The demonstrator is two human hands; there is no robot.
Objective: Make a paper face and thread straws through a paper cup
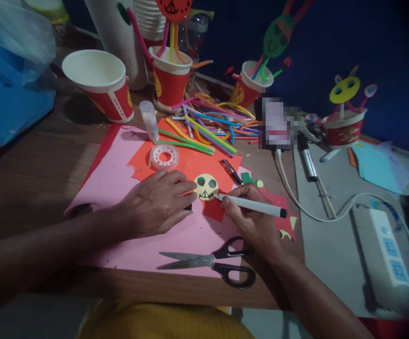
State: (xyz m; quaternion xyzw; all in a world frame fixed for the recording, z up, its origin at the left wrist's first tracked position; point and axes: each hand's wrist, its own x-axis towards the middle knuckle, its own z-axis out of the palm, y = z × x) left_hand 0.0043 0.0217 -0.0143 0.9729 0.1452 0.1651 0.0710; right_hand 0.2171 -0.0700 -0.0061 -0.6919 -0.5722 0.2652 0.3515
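Note:
A small round pale-yellow paper face with green-and-dark eyes and a drawn mouth lies on orange paper. My left hand rests flat on the pink paper, its fingertips at the face's left edge. Pinched in my right hand is a white marker, its tip at the right end of the drawn mouth. Black-handled scissors lie with blades parted below my hands. A roll of clear tape sits beyond my left hand, and a dark pen beyond the face.
Colourful pipe cleaners are heaped behind the papers, near a small clear tube. Red paper cups line the back, several holding paper-faced figures. At right are a blurred phone, its white cable and a power strip.

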